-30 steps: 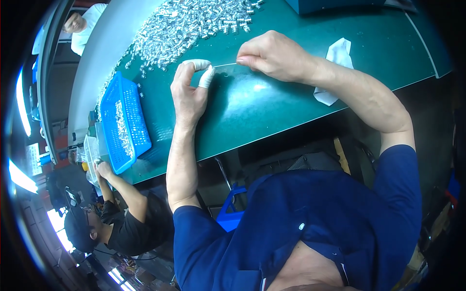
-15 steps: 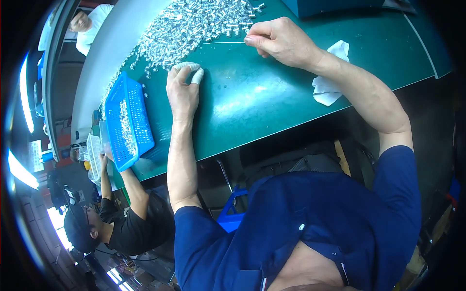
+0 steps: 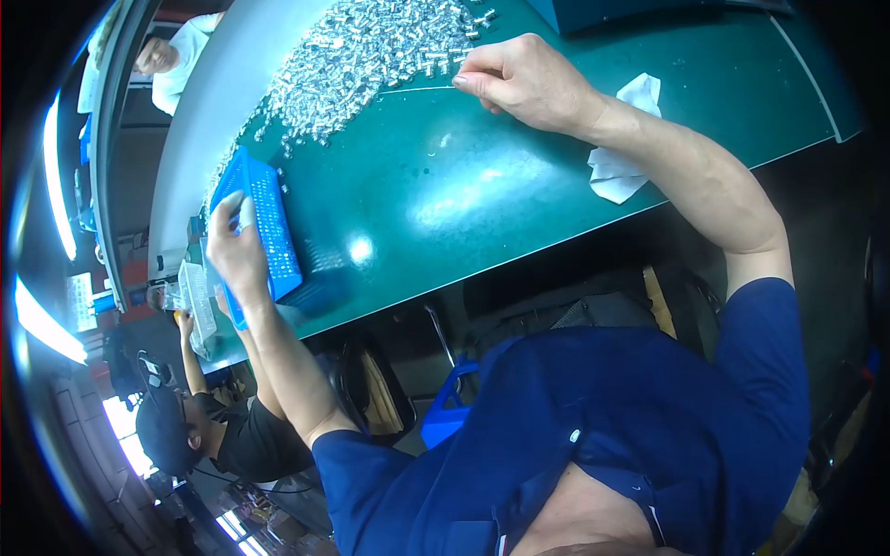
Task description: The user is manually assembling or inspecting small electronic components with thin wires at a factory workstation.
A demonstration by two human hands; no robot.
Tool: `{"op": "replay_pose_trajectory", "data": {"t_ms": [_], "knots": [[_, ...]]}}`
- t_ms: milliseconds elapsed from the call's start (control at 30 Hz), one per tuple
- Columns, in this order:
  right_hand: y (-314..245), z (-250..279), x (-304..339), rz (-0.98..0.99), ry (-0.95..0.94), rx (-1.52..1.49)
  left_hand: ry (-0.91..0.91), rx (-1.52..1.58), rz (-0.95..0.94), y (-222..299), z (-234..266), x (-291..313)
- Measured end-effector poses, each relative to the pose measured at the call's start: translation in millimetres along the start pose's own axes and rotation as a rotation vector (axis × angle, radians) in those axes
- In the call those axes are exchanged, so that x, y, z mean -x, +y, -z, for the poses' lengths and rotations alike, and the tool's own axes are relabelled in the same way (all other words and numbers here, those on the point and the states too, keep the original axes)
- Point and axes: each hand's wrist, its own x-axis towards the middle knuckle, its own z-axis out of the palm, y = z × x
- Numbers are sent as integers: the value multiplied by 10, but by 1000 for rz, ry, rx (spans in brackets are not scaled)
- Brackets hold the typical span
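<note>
My left hand (image 3: pixel 236 246) is over the blue plastic basket (image 3: pixel 275 218) at the left, its fingers curled together and pale covers on some fingertips. Whatever those fingers may hold is hidden. Beside the big heap of small shiny metal cylindrical parts (image 3: pixel 371 60), my right hand (image 3: pixel 528 83) is closed in a pinch above the green tabletop. From its fingertips a thin, straight white stick (image 3: pixel 417 90) points left toward the heap. My left hand covers most of the basket's inside.
A crumpled white cloth (image 3: pixel 623 181) lies under my right forearm. At the back right stands a dark blue box (image 3: pixel 630 14). A co-worker in a black cap (image 3: pixel 167 431) reaches toward a white basket (image 3: pixel 197 301) at the lower left. Another person (image 3: pixel 181 60) is beyond the table's far-left edge.
My left hand has moved left and down from the middle of the table to over the blue basket. My right hand has shifted only slightly left, still pinching the stick.
</note>
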Motion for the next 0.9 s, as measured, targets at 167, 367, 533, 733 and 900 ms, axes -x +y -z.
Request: {"op": "replay_pose_trajectory", "data": {"t_ms": [167,367,533,733,900], "knots": [[-95,19,-21,-1,9,-38,34,-494,60,-568,350,6],[-82,158,-11,-115,-29,-36,-301,311,-73,666,-467,354],[-62,251,-176,-82,223,-255,-294,419,-371,1325,-1090,661],[99,449,-295,-131,426,-449,-381,688,-776,2693,-1131,739],[-216,558,-278,-266,424,-591,-373,802,-851,2854,-1296,746]]}}
